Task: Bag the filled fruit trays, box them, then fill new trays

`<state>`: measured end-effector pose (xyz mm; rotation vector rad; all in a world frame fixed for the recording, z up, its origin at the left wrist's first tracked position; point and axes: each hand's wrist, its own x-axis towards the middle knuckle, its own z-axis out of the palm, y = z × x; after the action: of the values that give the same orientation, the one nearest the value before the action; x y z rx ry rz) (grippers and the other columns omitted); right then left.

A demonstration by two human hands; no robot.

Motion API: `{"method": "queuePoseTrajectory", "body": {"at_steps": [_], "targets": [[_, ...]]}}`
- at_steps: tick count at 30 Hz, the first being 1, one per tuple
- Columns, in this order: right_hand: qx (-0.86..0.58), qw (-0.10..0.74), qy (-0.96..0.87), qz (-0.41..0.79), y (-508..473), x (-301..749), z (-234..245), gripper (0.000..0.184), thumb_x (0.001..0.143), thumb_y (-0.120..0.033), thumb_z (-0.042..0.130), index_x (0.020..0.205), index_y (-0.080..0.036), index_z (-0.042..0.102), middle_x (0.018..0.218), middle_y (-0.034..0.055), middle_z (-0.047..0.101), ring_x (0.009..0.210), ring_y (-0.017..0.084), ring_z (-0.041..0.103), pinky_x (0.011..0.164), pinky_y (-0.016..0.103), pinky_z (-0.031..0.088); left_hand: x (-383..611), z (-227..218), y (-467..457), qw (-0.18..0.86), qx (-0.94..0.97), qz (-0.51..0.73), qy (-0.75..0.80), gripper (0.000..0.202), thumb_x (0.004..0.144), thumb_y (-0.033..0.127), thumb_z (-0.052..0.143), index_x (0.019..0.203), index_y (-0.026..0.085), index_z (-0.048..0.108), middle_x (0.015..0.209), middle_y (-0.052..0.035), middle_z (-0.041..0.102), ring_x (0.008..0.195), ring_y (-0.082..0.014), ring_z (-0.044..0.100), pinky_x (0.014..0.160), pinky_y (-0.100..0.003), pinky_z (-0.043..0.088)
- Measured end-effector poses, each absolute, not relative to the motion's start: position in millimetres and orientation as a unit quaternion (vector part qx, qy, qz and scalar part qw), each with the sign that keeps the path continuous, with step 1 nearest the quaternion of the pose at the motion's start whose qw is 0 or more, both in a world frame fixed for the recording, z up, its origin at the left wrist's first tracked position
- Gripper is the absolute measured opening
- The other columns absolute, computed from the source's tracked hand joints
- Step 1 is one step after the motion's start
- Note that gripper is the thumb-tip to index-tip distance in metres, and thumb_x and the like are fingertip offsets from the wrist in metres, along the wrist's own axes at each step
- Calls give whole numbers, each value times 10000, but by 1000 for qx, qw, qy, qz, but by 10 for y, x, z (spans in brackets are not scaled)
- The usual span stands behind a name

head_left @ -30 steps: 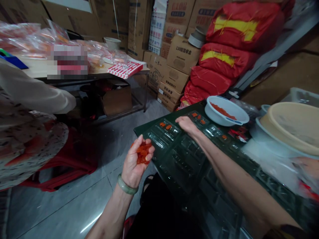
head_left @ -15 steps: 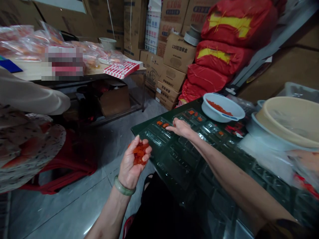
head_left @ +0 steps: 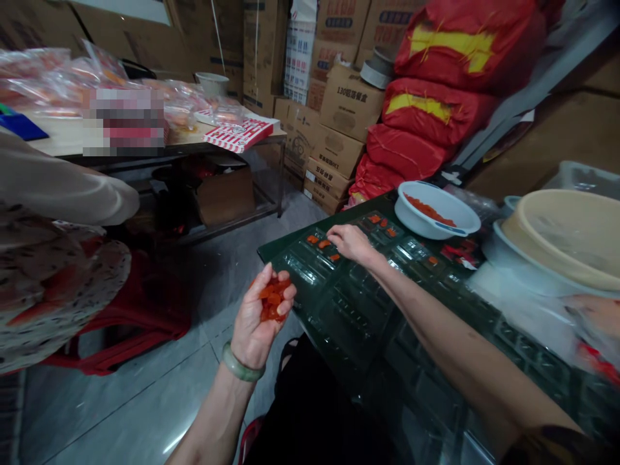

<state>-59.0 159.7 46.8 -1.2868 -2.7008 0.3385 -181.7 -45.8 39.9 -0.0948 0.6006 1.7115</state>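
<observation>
My left hand (head_left: 261, 316), with a green bangle on the wrist, is cupped around a heap of small orange pieces (head_left: 271, 299) beside the table's near corner. My right hand (head_left: 349, 241) reaches over dark green compartment trays (head_left: 353, 303), its fingers curled down onto a cell at the far left end; whether they hold a piece is hidden. A few orange pieces (head_left: 320, 243) lie in cells by those fingers. A white bowl (head_left: 436, 213) with more orange pieces stands just beyond the trays.
A beige basin in a larger white one (head_left: 562, 248) stands at right. Another person in a pale sleeve (head_left: 62, 187) sits at left on a red stool (head_left: 126, 323). Behind are a table of bagged goods (head_left: 145, 116), stacked cartons (head_left: 339, 110) and red sacks (head_left: 436, 103).
My right hand has moved left along the trays to the end cells, where another orange piece now lies. My left hand has stayed put with its heap.
</observation>
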Motion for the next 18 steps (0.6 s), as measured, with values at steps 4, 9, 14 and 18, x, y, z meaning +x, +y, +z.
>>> {"method": "queuePoseTrajectory", "body": {"at_steps": [4,9,14,18], "targets": [[-424,6,-905,45,1569,-759,331,124,793,-307,569,751,-234,659,762,68,660,802,224,595,627,284,359,-1839,398,-463,610,-41,745,268,176,850,245,520,708,143,500,760,-40,523,513,-77,474,313,-133,331],[-437,46,-897,55,1607,-724,322,180,834,-353,496,819,-230,626,801,61,654,764,205,578,593,280,322,-1844,416,-471,608,-41,747,265,173,847,238,518,704,143,495,752,-43,517,516,-78,471,316,-132,327],[-515,148,-812,231,1613,-573,393,127,690,-239,631,605,-194,549,595,-9,529,616,131,473,550,247,273,-1778,442,-441,624,-37,738,256,199,876,247,469,710,140,495,751,-42,511,514,-78,461,316,-132,323],[-534,171,-747,357,1638,-388,474,152,664,-186,614,559,-169,506,496,-36,423,521,91,394,496,229,250,-1732,458,-428,632,-43,731,256,221,885,240,441,695,139,492,750,-47,511,522,-87,465,321,-133,323]]}}
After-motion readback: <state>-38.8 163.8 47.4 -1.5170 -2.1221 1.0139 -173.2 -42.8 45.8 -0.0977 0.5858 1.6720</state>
